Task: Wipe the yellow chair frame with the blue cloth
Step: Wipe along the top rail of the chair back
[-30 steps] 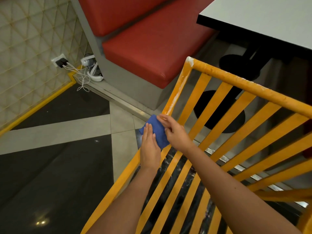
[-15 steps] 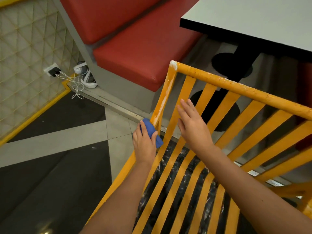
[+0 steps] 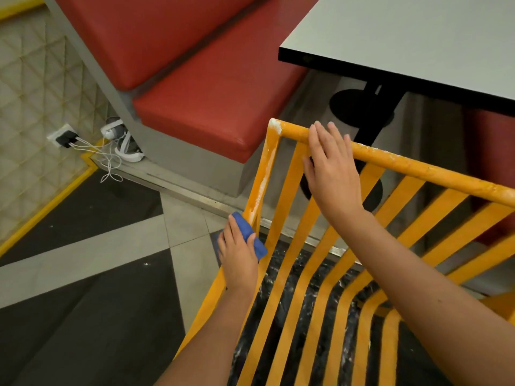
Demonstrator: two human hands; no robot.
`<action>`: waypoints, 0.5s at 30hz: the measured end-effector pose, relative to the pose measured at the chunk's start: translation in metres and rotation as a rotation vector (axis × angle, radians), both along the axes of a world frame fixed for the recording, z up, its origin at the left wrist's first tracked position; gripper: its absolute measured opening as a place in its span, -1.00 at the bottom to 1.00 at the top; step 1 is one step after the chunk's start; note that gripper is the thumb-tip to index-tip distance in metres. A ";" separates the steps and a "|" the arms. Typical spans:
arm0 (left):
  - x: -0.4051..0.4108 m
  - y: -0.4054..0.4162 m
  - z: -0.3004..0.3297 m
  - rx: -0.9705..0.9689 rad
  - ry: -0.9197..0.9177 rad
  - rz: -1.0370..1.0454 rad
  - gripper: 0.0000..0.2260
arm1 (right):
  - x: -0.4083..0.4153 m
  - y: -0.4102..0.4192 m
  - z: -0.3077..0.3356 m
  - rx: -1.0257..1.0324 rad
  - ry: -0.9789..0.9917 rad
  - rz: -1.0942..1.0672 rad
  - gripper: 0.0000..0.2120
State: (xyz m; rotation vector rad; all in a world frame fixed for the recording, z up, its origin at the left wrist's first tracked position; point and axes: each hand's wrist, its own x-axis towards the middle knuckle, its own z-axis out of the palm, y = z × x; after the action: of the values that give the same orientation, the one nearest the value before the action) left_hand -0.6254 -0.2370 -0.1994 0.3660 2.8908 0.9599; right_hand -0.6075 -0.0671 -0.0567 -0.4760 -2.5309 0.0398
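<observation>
My left hand (image 3: 239, 253) grips the blue cloth (image 3: 250, 235) against the yellow chair frame (image 3: 418, 168)'s side post at seven o'clock, while my right hand (image 3: 330, 168) lies flat, fingers straight, on its top rail.

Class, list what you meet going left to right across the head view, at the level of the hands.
Wall socket → white cables → left hand → blue cloth → chair's left upright → right hand
</observation>
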 end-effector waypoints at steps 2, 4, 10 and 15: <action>-0.001 0.001 -0.002 -0.001 0.026 -0.002 -0.43 | 0.003 0.003 -0.005 0.004 -0.008 -0.015 -0.57; -0.002 0.003 -0.002 -0.016 0.058 0.003 -0.44 | 0.003 0.005 -0.007 0.025 0.001 -0.018 -0.58; -0.014 0.019 0.002 0.013 0.064 -0.025 -0.43 | 0.000 0.006 -0.008 0.050 0.041 -0.025 -0.61; -0.006 0.005 -0.003 0.006 0.074 -0.047 -0.42 | 0.000 0.008 -0.006 0.046 0.051 -0.020 -0.61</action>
State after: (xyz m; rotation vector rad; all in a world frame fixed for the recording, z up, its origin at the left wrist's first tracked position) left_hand -0.6317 -0.2320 -0.2020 0.4781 2.9310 0.9674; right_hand -0.6072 -0.0589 -0.0631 -0.4768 -2.4717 -0.0133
